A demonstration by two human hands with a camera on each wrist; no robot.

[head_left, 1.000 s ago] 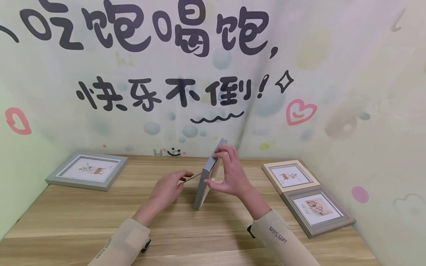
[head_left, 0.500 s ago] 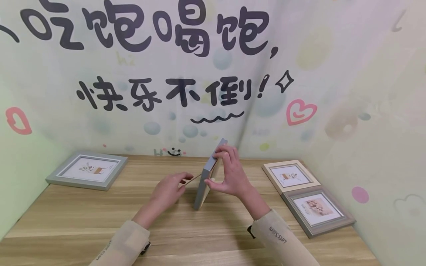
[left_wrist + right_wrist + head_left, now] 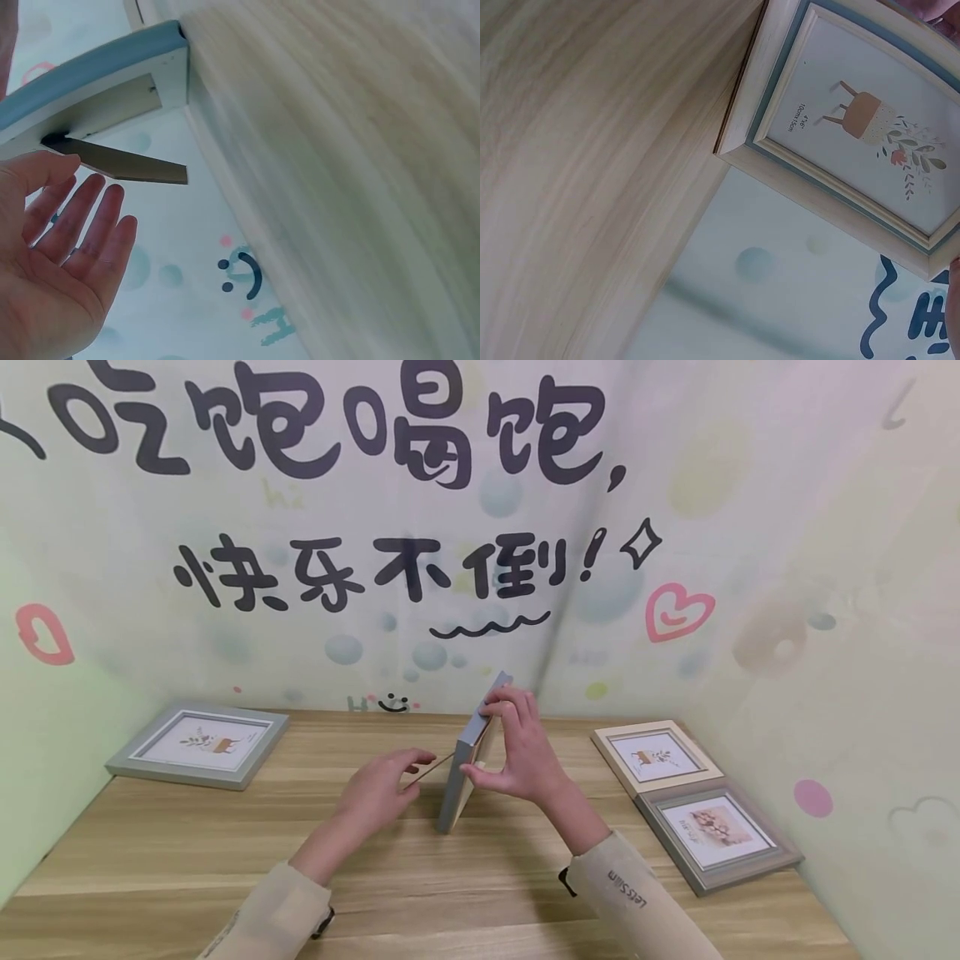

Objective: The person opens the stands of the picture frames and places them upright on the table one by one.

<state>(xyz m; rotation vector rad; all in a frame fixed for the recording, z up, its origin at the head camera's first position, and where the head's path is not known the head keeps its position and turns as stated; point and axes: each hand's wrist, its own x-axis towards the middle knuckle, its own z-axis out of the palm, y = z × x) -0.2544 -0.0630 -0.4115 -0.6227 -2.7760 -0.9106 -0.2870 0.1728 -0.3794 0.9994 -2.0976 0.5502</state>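
A picture frame (image 3: 447, 793) stands on edge near the middle of the table, its back turned to the left. My right hand (image 3: 521, 752) grips it, fingers over the top edge and thumb on the near edge. From its back juts a thin brown stand leg (image 3: 139, 162). My left hand (image 3: 378, 789) is beside this leg with fingers loosely bent and apart; the thumb lies close to the leg's base, and whether it touches is unclear. The right wrist view shows the frame's front (image 3: 742, 155), with a chair-and-flowers print (image 3: 870, 120) inside.
A grey-blue frame (image 3: 243, 768) lies flat at the left. At the right, a cream frame (image 3: 600, 739) and a grey-brown frame (image 3: 701, 881) lie edge to edge. Behind the wooden table (image 3: 360, 902) rises a printed wall covering (image 3: 285, 510).
The thumb of my left hand has shifted slightly down, away from the stand leg, and the left forearm slightly left. My right hand and the frame it grips stay still.
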